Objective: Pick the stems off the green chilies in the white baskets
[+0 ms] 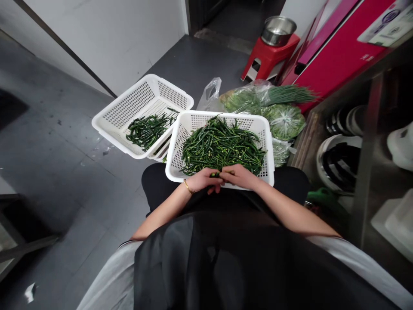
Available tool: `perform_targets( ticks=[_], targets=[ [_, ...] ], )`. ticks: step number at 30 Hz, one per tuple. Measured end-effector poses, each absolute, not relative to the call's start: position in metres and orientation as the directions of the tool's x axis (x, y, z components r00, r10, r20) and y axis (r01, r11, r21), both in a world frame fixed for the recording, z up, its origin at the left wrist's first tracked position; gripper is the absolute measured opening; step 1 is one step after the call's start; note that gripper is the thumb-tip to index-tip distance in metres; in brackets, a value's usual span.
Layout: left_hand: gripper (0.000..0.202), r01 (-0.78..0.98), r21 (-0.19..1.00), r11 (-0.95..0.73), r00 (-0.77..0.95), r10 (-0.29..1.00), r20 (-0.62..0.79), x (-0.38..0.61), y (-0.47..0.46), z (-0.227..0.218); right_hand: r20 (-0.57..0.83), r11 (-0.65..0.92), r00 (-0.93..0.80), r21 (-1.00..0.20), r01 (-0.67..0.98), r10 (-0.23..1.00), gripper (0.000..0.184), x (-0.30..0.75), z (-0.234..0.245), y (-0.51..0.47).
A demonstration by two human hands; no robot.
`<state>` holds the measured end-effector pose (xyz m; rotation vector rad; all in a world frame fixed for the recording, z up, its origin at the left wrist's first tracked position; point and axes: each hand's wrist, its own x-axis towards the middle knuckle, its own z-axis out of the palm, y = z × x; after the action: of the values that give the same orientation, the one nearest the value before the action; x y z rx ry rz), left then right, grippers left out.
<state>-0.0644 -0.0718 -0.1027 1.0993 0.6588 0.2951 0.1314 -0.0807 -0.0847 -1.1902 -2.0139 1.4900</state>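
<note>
A white perforated basket (177,150) rests on my lap, heaped with thin green chili peppers (222,144). My left hand (203,180) and my right hand (240,175) meet at the basket's near rim. Both are closed on one green chili pepper (217,174) held between them. A thin gold bracelet sits on my left wrist. A second white basket (112,116) lies on the floor to the left, tilted, holding a smaller pile of peppers (146,130).
Bags of green vegetables (274,107) lie on the floor behind the lap basket. A red stool (267,58) carries a steel bowl (278,30). A pink box stands at right, above a metal shelf with dishes (338,159).
</note>
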Motion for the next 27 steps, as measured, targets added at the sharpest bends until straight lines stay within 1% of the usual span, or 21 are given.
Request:
perform_targets(
  ticks=[2, 4, 5, 6, 7, 8, 9, 10, 11, 12, 13, 14, 15, 16, 18, 20, 21, 24, 27],
  targets=[
    [0.034, 0.138, 0.872, 0.47, 0.824, 0.434, -0.364, -0.067, -0.077, -0.101, -0.224, -0.002, -0.613, -0.94, 0.341, 0.758, 0.042, 0.131, -0.09, -0.096],
    [0.034, 0.138, 0.862, 0.488, 0.882, 0.335, -0.331, -0.068, -0.08, -0.097, -0.244, -0.137, -0.638, -0.967, 0.213, 0.731, 0.047, 0.133, -0.093, -0.104],
    [0.034, 0.126, 0.863, 0.49, 0.902, 0.305, -0.306, -0.068, -0.08, -0.095, -0.245, -0.184, -0.636, -0.97, 0.161, 0.732, 0.05, 0.136, -0.093, -0.103],
    [0.033, 0.104, 0.866, 0.489, 0.907, 0.31, -0.283, -0.067, -0.079, -0.094, -0.24, -0.194, -0.63, -0.971, 0.143, 0.739, 0.052, 0.14, -0.092, -0.099],
    [0.032, 0.066, 0.87, 0.488, 0.895, 0.357, -0.268, -0.067, -0.077, -0.093, -0.235, -0.158, -0.613, -0.971, 0.179, 0.754, 0.053, 0.144, -0.091, -0.092],
    [0.031, 0.011, 0.871, 0.491, 0.86, 0.44, -0.259, -0.067, -0.074, -0.094, -0.23, -0.079, -0.572, -0.958, 0.277, 0.787, 0.053, 0.15, -0.09, -0.081],
    [0.03, -0.059, 0.863, 0.502, 0.801, 0.539, -0.259, -0.066, -0.071, -0.097, -0.224, 0.018, -0.506, -0.903, 0.429, 0.833, 0.051, 0.155, -0.09, -0.068],
    [0.029, -0.142, 0.843, 0.519, 0.723, 0.636, -0.27, -0.066, -0.068, -0.1, -0.202, 0.105, -0.412, -0.784, 0.611, 0.888, 0.047, 0.159, -0.091, -0.055],
    [0.028, -0.223, 0.811, 0.541, 0.64, 0.709, -0.296, -0.066, -0.064, -0.104, -0.161, 0.147, -0.302, -0.607, 0.781, 0.94, 0.044, 0.163, -0.093, -0.041],
    [0.028, -0.291, 0.77, 0.567, 0.572, 0.749, -0.335, -0.066, -0.059, -0.109, -0.127, 0.153, -0.223, -0.415, 0.897, 0.966, 0.041, 0.164, -0.096, -0.029],
    [0.028, -0.343, 0.728, 0.594, 0.523, 0.764, -0.377, -0.065, -0.055, -0.112, -0.109, 0.145, -0.175, -0.242, 0.959, 0.979, 0.038, 0.164, -0.1, -0.018],
    [0.029, -0.376, 0.692, 0.616, 0.49, 0.766, -0.416, -0.064, -0.051, -0.116, -0.123, 0.152, -0.166, -0.114, 0.982, 0.978, 0.034, 0.163, -0.105, -0.011],
    [0.03, -0.394, 0.669, 0.631, 0.464, 0.764, -0.448, -0.063, -0.048, -0.118, -0.153, 0.179, -0.183, -0.036, 0.983, 0.971, 0.032, 0.161, -0.108, -0.007],
    [0.032, -0.4, 0.658, 0.638, 0.441, 0.763, -0.472, -0.061, -0.046, -0.119, -0.172, 0.21, -0.207, 0.0, 0.978, 0.963, 0.03, 0.158, -0.11, -0.006],
    [0.036, -0.391, 0.656, 0.646, 0.399, 0.761, -0.511, -0.055, -0.043, -0.12, -0.154, 0.258, -0.255, 0.0, 0.966, 0.954, 0.032, 0.154, -0.11, -0.015],
    [0.038, -0.368, 0.659, 0.655, 0.37, 0.754, -0.543, -0.048, -0.043, -0.121, -0.109, 0.336, -0.34, -0.051, 0.941, 0.934, 0.033, 0.151, -0.104, -0.033],
    [0.039, -0.357, 0.664, 0.657, 0.364, 0.753, -0.548, -0.045, -0.044, -0.122, -0.096, 0.399, -0.407, -0.09, 0.913, 0.908, 0.033, 0.15, -0.101, -0.045],
    [0.039, -0.32, 0.686, 0.653, 0.418, 0.748, -0.517, -0.037, -0.05, -0.125, -0.091, 0.599, -0.636, -0.259, 0.758, 0.766, 0.03, 0.147, -0.094, -0.075],
    [0.037, -0.225, 0.707, 0.671, 0.541, 0.689, -0.482, -0.037, -0.055, -0.125, -0.064, 0.664, -0.766, -0.458, 0.592, 0.639, 0.031, 0.145, -0.089, -0.09]
  ],
)
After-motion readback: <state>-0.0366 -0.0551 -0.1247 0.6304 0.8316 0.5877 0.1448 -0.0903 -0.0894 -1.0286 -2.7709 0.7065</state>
